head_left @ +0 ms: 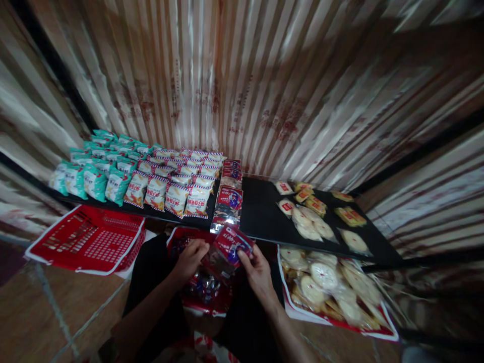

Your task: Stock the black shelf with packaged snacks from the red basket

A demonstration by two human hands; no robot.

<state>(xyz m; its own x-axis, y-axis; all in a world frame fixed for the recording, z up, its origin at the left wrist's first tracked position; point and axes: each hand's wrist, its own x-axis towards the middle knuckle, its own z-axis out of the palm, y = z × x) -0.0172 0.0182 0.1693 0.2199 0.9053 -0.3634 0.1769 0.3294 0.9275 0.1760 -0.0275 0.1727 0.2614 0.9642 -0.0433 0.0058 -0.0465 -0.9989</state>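
Observation:
A shiny dark-red snack packet with pale lettering and a blue figure is held tilted above a red basket. My right hand grips its right side, thumb on top. My left hand is closed, fingertips pinched at the packet's left edge; exactly what lies under them is partly hidden. Inside the basket between my legs, more dark packets show in shadow. Just beyond my hands, matching red packets lie in a column on the black shelf.
Left on the shelf stand rows of teal bags and white-and-red snack bags. Flat pale packs and yellow packs lie at right. A red basket sits lower left; another basket holds round pale packs. A striped curtain hangs behind.

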